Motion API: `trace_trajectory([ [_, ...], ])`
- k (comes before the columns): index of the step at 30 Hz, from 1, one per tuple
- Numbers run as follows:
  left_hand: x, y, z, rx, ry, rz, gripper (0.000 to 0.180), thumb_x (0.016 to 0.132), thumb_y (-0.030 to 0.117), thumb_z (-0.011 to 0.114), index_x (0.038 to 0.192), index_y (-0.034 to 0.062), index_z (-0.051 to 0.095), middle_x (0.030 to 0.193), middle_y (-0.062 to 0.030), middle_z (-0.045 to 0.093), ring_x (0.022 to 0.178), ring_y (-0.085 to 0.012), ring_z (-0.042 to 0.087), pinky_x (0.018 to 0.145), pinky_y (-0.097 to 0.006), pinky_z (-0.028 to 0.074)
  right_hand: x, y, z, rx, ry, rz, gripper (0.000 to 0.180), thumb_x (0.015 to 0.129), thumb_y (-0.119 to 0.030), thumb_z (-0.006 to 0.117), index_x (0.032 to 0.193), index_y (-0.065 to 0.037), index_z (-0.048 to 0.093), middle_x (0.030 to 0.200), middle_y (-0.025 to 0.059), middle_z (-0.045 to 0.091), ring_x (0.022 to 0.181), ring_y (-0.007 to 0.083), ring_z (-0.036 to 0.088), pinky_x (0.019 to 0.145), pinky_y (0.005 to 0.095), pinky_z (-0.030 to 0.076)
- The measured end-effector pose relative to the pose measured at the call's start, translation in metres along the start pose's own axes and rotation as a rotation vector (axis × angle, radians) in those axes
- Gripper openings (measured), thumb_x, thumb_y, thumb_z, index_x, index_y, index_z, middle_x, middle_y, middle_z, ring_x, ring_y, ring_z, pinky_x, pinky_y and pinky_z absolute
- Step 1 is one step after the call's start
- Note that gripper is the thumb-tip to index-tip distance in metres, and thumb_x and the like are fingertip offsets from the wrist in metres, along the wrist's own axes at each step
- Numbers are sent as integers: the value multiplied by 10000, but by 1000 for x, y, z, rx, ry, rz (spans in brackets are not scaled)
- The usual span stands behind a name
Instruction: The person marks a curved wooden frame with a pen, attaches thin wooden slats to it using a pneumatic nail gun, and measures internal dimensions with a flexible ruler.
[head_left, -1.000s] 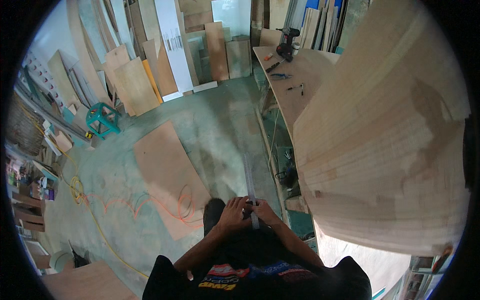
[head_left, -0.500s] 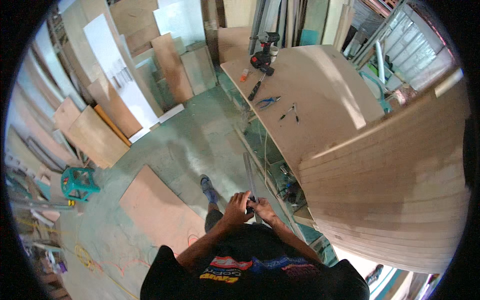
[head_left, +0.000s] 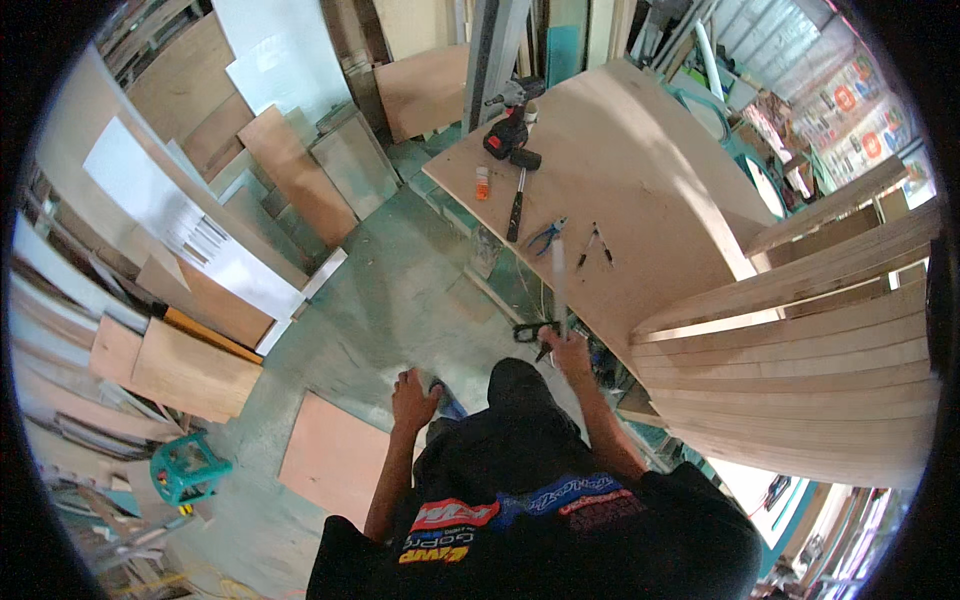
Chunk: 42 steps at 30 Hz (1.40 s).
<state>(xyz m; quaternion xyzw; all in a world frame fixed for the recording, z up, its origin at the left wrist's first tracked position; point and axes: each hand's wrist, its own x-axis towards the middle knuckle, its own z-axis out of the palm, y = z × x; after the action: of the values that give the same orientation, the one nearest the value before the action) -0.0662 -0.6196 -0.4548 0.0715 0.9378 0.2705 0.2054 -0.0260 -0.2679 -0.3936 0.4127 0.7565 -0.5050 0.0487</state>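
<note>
My right hand (head_left: 571, 355) is closed around a long pale metal bar with a black, frame-like head (head_left: 537, 332). The bar points up and away, reaching across the near edge of the wooden bench top; its exact kind I cannot make out. Low over the floor, my left hand (head_left: 413, 400) hangs free, thumb apart from loosely bent fingers, holding nothing. On the bench top (head_left: 650, 180) lie blue-handled pliers (head_left: 548, 236), a compass-like two-legged tool (head_left: 595, 246), a hammer (head_left: 519, 195), a small orange-and-white item (head_left: 482, 183) and a cordless drill (head_left: 508, 125).
A curved, slatted wooden structure (head_left: 790, 385) stands to the right, against the bench. Boards and panels (head_left: 190, 220) lean along the left and back. On the floor are a pinkish sheet (head_left: 330, 450) and a green plastic stool (head_left: 190, 468).
My hands have parted: the left has moved left, off the bar. My right hand has moved right and forward with the bar. The view has shifted, and a knee shows below.
</note>
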Motion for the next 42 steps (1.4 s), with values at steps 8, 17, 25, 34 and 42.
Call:
trace_trajectory([
  [8,82,-64,-15,273,-345,-104,726,854,484,678,1367,9,484,1328,-224,545,1225,-411,542,992,-569,447,150,-70,-80,-83,320,-304,390,836,-409,743,879,-22,736,720,67,646,694,168,587,672,365,475],
  [17,208,-34,-17,13,-291,-73,635,860,463,701,1258,-17,581,1197,-265,642,1145,-406,612,942,-472,503,390,-205,-37,-515,744,-248,225,870,-239,614,906,-26,677,1009,169,667,845,366,695,724,476,566],
  [25,301,39,-50,-5,-356,-90,549,887,459,685,1172,-7,625,1098,-218,703,1022,-377,682,882,-451,536,448,-251,5,-299,579,-179,379,822,-284,741,1084,-27,645,1174,207,580,1028,392,650,833,507,554],
  [34,390,50,-63,184,-407,41,546,885,468,673,1161,-1,636,1088,-241,702,1034,-395,677,877,-457,540,454,-212,-29,103,798,-58,362,836,-262,686,1049,25,628,1114,260,615,1138,429,574,981,519,482],
  [42,510,-35,-19,631,-630,968,289,949,335,561,953,85,706,965,-185,713,935,-382,682,847,-503,543,433,-168,56,-96,625,-137,546,905,-153,539,1377,99,433,1461,336,391,1379,470,373,1181,486,272],
])
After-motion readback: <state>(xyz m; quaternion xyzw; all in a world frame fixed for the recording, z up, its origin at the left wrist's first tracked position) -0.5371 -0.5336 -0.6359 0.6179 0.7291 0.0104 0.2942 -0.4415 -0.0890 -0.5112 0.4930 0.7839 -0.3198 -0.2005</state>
